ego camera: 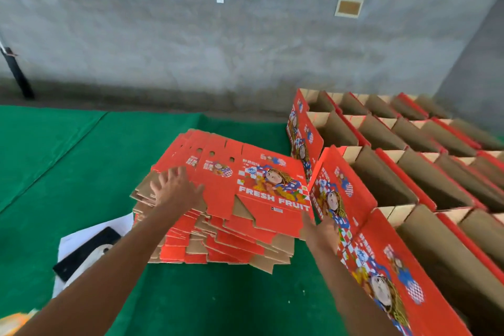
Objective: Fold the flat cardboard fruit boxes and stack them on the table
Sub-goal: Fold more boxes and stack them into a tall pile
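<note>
Fingers (174,176) of the left hand (176,189) lay spread and straight, pressing on the top flat box (245,185) of the pile of flat boxes (218,237) at the middle of the green worktop (54,150). At four o'clock from it, the right hand (320,232) touched that sheet's near corner; whether its fingers gripped it I could not tell. Folded boxes (403,172) stood in open rows at three o'clock. A dark flat object on white paper (87,249) lay at eight o'clock.
</note>
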Motion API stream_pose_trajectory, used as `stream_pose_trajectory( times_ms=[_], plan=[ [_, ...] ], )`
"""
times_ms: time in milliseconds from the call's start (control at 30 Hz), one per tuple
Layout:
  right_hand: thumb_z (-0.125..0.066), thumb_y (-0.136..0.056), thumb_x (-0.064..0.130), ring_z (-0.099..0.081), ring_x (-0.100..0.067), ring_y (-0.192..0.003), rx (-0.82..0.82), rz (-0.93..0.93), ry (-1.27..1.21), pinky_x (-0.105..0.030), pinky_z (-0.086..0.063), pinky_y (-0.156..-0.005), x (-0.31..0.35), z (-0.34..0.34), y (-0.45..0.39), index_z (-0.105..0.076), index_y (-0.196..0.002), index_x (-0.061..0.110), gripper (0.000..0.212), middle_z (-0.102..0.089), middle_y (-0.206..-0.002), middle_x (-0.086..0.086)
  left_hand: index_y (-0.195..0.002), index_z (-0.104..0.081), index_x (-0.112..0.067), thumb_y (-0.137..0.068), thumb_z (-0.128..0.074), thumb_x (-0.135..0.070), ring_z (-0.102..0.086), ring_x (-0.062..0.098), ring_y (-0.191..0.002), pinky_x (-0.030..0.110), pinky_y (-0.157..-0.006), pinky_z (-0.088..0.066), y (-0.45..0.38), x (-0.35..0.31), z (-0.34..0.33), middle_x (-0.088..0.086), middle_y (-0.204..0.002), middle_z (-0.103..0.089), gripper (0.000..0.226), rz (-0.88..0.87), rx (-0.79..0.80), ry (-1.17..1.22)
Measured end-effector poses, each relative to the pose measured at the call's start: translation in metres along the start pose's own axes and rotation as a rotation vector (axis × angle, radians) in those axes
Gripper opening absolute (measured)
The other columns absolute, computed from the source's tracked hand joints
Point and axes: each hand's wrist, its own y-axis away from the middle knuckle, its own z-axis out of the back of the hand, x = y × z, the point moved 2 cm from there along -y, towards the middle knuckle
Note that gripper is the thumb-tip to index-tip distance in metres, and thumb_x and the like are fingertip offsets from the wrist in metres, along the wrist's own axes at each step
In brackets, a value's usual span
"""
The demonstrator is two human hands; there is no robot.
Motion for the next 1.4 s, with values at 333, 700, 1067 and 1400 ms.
stream_pose_trajectory(
  times_ms=[333, 700, 1067, 1400],
  plan=[
    [-0.063, -0.095, 0.058, -0.067, -0.020, -0.089, 0.363, 0.059, -0.088, -0.030, -0.050, -0.076, -0.006, -0.042, -0.090, -0.069, -0.114, 0.013, 0.049, -0.073, -0.111, -0.007, -0.153, -0.036, -0.010, -0.086, -0.048, -0.082, -0.036, 0.038, -0.144, 0.058, -0.116, -0.029, -0.059, 0.001, -0.022, 0.017, -0.156, -0.039, 0.099, 0.101, 0.028, -0.186],
    [-0.075, -0.086, 0.058, -0.065, -0.021, -0.118, 0.349, 0.212, -0.338, -0.046, -0.053, -0.103, 0.023, -0.023, -0.043, -0.071, -0.115, 0.029, 0.041, -0.066, -0.128, -0.004, -0.151, -0.027, 0.009, -0.092, -0.065, -0.047, -0.033, 0.042, -0.143, 0.049, -0.116, -0.031, -0.046, 0.009, 0.015, 0.029, -0.153, -0.037, 0.090, 0.403, -0.014, 0.206],
    [-0.055, -0.076, 0.010, -0.068, -0.028, -0.093, 0.659, 0.193, -0.903, -0.039, -0.054, -0.072, 0.114, 0.142, 0.007, -0.063, -0.116, 0.013, 0.041, -0.070, -0.106, -0.014, -0.152, -0.028, -0.042, -0.050, -0.094, -0.070, -0.069, -0.002, -0.096, 0.010, -0.077, -0.055, 0.051, 0.009, 0.088, -0.024, -0.118, -0.056, 0.124, -0.193, 0.392, 0.624],
    [-0.079, -0.087, 0.044, -0.075, -0.012, -0.086, 0.124, 0.481, -0.504, -0.038, -0.061, -0.076, 0.118, 0.221, 0.031, -0.074, -0.103, 0.040, 0.017, -0.079, -0.095, 0.011, -0.161, -0.019, -0.032, -0.050, -0.079, -0.088, -0.046, 0.014, -0.130, 0.029, -0.105, -0.043, 0.133, -0.022, 0.079, -0.008, -0.147, -0.040, 0.138, -0.235, 0.298, 0.524]
  ],
)
